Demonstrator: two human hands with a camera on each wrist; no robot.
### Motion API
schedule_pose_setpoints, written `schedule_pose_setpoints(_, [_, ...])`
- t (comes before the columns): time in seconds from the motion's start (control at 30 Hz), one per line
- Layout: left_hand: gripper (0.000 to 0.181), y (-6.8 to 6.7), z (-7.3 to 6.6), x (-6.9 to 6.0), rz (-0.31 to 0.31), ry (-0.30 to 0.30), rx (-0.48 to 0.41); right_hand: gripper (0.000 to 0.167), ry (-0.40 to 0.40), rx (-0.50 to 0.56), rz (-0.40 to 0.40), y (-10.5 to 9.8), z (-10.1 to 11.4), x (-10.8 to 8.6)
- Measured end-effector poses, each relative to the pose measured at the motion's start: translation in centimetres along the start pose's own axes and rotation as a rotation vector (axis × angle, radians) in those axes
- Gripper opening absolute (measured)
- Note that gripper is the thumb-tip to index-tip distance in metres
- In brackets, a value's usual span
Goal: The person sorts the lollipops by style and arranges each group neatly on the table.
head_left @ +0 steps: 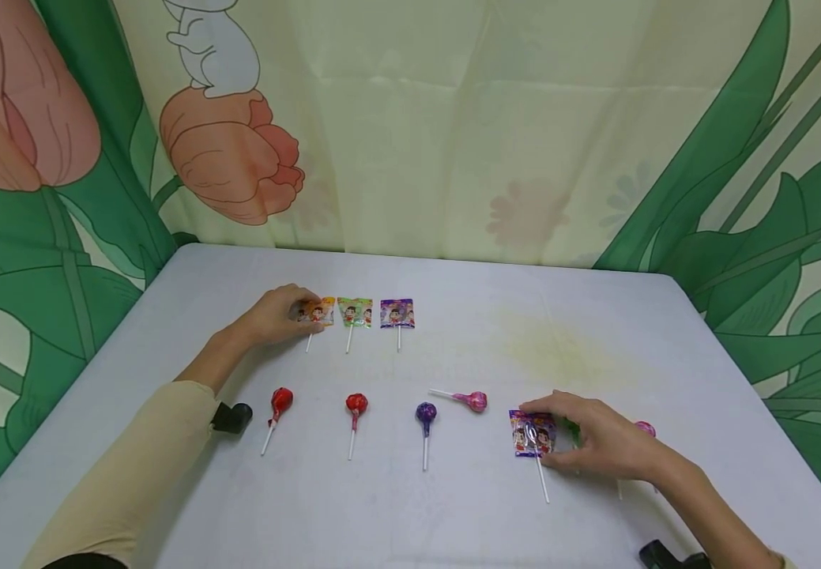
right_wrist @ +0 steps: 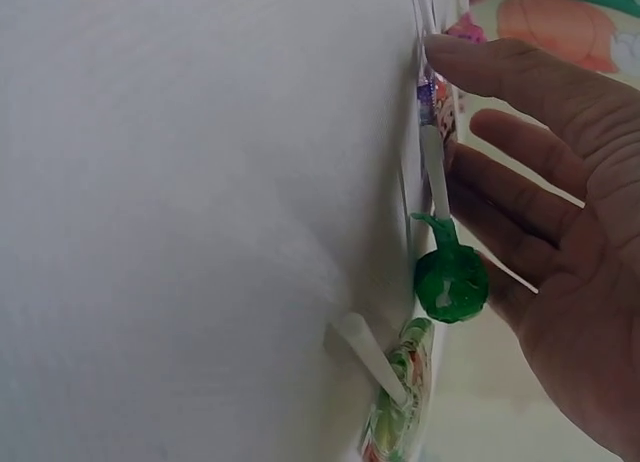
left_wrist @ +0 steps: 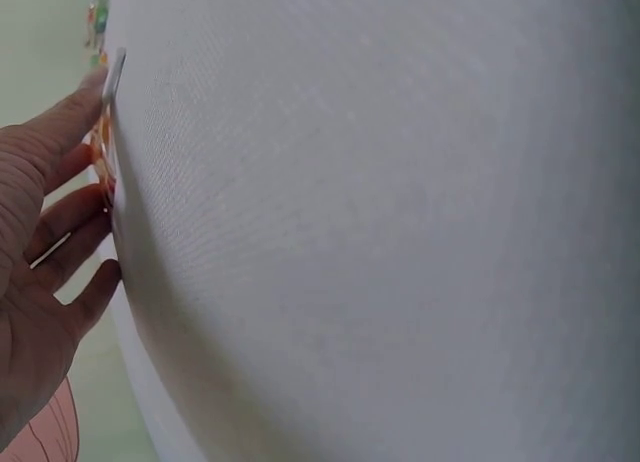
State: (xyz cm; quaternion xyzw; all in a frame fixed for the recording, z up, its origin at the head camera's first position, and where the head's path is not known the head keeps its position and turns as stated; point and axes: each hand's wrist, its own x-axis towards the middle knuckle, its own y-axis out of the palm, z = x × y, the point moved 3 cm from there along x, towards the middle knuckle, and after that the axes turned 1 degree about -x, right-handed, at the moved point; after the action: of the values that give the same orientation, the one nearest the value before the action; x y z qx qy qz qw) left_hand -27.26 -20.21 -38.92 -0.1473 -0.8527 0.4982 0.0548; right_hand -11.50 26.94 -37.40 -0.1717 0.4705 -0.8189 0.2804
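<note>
In the head view my left hand (head_left: 282, 314) is at the back left of the table, holding an orange-wrapped lollipop (head_left: 321, 310) between thumb and fingers. In the left wrist view its orange wrapper (left_wrist: 102, 147) shows beside the fingers. Right of it lie a green-wrapped lollipop (head_left: 355, 312) and a purple-wrapped one (head_left: 397, 313). At the front right, my right hand (head_left: 605, 435) grips another purple-wrapped lollipop (head_left: 532, 434) by its top and bottom edges. Beneath that palm is a round green lollipop (right_wrist: 452, 282), mostly hidden in the head view.
Two red lollipops (head_left: 282, 401) (head_left: 356, 404), a dark purple one (head_left: 426, 412) and a pink one (head_left: 477, 401) lie across the middle of the white table (head_left: 353, 521). Another pink lollipop (head_left: 645, 427) shows behind my right hand. A green-wrapped lollipop (right_wrist: 400, 382) lies near the right wrist.
</note>
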Motion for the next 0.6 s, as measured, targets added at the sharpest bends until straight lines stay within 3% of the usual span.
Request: schedule_pose_setpoints(0.6, [0.057, 0.0, 0.0, -0.1, 0.001, 0.002, -0.005, 0.053, -0.014, -0.154, -0.013, 0.4, 1.3, 0.6])
